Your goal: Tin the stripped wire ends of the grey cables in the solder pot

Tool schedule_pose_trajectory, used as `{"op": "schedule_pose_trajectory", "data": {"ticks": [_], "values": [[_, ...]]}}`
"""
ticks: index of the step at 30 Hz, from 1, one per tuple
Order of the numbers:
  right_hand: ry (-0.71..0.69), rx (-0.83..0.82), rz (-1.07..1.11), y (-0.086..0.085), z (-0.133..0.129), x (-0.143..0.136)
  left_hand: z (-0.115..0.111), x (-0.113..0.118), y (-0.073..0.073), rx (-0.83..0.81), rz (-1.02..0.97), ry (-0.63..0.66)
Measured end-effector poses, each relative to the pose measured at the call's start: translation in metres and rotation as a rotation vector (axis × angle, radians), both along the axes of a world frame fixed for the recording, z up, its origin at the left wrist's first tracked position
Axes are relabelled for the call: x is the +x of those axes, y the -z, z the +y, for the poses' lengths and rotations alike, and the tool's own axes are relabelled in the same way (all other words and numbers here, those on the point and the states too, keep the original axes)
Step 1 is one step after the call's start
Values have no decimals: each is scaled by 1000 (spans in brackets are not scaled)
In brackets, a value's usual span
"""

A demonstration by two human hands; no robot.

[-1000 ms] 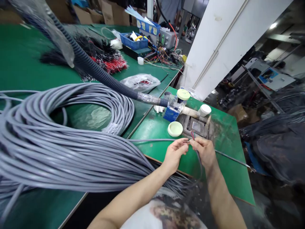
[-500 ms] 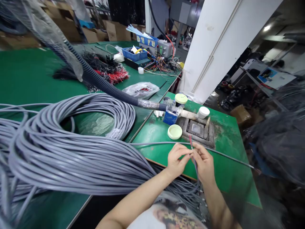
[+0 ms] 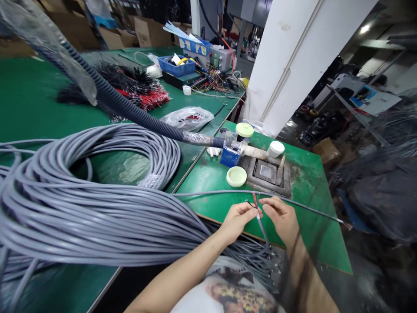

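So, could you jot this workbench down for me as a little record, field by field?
Left hand: pinching the stripped end of a grey cable
Wires: red and dark, fanned upward
Right hand: beside the wires, thumb and fingers apart
Left side: large coil of grey cable
Beyond the hands: pale-green dish, blue box

white pillar [image 3: 273,74] behind green tables [image 3: 215,205]

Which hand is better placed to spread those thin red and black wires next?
Right hand, probably: its thumb and forefinger stand apart, seemingly free, beside the wires, while the left hand pinches the round grey cable by its stripped end.
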State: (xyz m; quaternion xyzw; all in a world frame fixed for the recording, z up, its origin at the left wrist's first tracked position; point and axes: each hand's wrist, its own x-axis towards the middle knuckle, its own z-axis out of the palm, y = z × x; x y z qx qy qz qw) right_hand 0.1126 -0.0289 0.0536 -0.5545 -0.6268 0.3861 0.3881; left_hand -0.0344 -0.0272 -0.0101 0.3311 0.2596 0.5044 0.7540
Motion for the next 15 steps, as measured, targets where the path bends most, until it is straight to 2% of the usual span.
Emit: {"op": "schedule_pose_trajectory", "data": {"ticks": [3,5,7,11,15], "values": [[-129,-47,25,-14,10,1,-4,-2,-4,25,18,98],[-161,-105,98,-19,14,-3,-7,-2,-6,8,1,157],[-126,-98,175,-17,16,-9,-8,-3,-6,-27,-14,228],[-11,-76,326,-1,18,-21,-14,-5,-3,-48,22,332],[154,-34,649,0,34,-19,-28,-5,7,-36,59,400]]}}
